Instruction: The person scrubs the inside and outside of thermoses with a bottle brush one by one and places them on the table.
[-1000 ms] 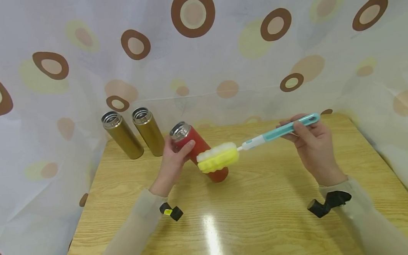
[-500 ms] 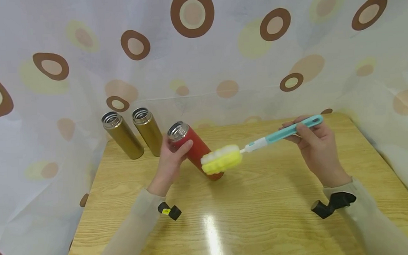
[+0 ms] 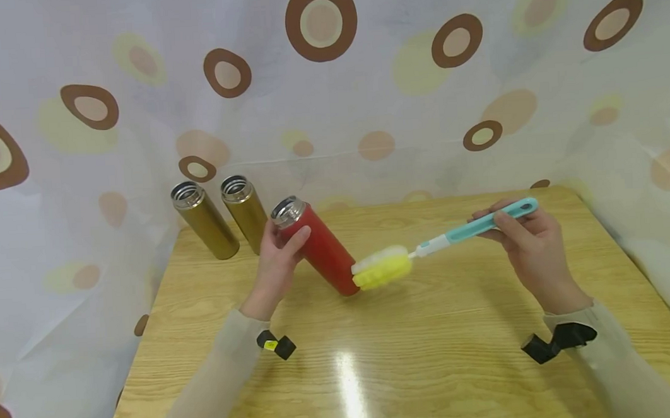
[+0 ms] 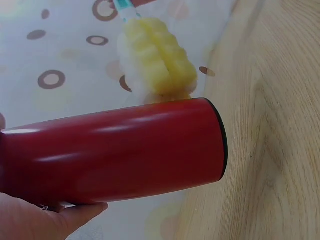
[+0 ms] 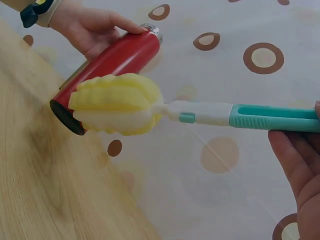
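Note:
My left hand (image 3: 277, 259) grips a red vacuum flask (image 3: 327, 253) just under its steel neck. The flask leans to the left, its uncapped mouth up, its dark-rimmed base (image 4: 220, 140) low over the table. In my right hand (image 3: 533, 249) a bottle brush is pinched by its teal handle (image 3: 472, 228). Its yellow and white sponge head (image 3: 383, 267) points left, beside the flask's lower end. In the right wrist view the sponge (image 5: 117, 105) overlaps the flask (image 5: 120, 57); whether they touch I cannot tell.
Two gold flasks (image 3: 207, 225), both without lids, stand at the table's back left, the nearer one (image 3: 245, 210) partly behind my left hand. The wooden table (image 3: 433, 355) meets a patterned sheet (image 3: 330, 108) at the back and sides.
The brush has moved right and slightly down with my right hand; its sponge went from in front of the flask's body to beside its base. The flask has shifted slightly left.

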{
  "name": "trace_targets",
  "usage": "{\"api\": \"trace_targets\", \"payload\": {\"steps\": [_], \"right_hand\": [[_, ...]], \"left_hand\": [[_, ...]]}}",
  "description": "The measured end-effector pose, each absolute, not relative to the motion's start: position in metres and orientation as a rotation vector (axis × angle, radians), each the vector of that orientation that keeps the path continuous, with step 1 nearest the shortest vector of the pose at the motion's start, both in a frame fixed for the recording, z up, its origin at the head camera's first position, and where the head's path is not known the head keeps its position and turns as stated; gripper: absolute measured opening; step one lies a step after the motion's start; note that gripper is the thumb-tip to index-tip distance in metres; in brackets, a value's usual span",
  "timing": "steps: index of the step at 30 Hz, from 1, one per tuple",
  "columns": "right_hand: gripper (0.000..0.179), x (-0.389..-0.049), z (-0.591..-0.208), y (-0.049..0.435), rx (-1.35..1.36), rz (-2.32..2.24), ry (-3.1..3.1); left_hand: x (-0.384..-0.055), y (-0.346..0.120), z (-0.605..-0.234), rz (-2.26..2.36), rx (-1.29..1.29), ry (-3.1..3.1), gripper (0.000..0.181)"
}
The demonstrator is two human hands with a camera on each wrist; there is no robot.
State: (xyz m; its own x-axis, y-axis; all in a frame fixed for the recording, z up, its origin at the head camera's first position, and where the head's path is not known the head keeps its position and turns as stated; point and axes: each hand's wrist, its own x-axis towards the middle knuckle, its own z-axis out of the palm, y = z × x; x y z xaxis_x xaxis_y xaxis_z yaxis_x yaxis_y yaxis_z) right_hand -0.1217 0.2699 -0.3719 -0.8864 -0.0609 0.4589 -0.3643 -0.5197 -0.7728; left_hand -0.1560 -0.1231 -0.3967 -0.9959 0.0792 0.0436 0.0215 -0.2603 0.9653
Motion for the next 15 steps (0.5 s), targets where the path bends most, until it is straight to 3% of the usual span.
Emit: {"api": "trace_targets", "payload": {"steps": [15], "right_hand": [[0.025,-0.115,-0.369,0.283,0.519,2.453,-1.421]], "left_hand": [[-0.16,-0.128,-0.4,2.328,0.097,2.128,0.061]]}}
